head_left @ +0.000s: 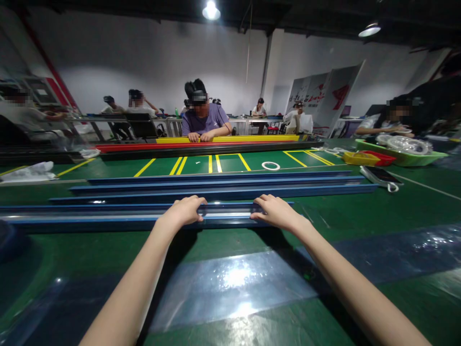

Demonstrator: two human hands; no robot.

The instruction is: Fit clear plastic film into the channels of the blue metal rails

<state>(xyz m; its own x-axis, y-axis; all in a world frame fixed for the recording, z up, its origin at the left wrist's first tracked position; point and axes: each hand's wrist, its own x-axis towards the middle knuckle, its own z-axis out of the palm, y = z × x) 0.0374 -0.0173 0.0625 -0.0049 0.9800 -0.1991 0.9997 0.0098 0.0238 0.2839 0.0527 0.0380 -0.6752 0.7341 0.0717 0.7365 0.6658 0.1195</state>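
Observation:
A long blue channel strip (226, 222) lies crosswise in front of me, with a shiny, see-through looking inside. My left hand (184, 210) grips it left of centre, thumb towards the near side and fingers over the far edge. Nearer the strip's right end, my right hand (275, 210) holds it in the same way. Just beyond lie several more blue channel strips (118, 189), roughly parallel to it. Clear plastic film (201, 283) is spread on the green table (360, 211) beneath my forearms.
Across the table a person (205, 120) rests both hands at a yellow strip (252, 139), beside red and black strips. A white ring (271, 166), a phone-like device (382, 177) and a green tray (403, 156) of clear coils lie farther off. White crumpled material (30, 171) is at left.

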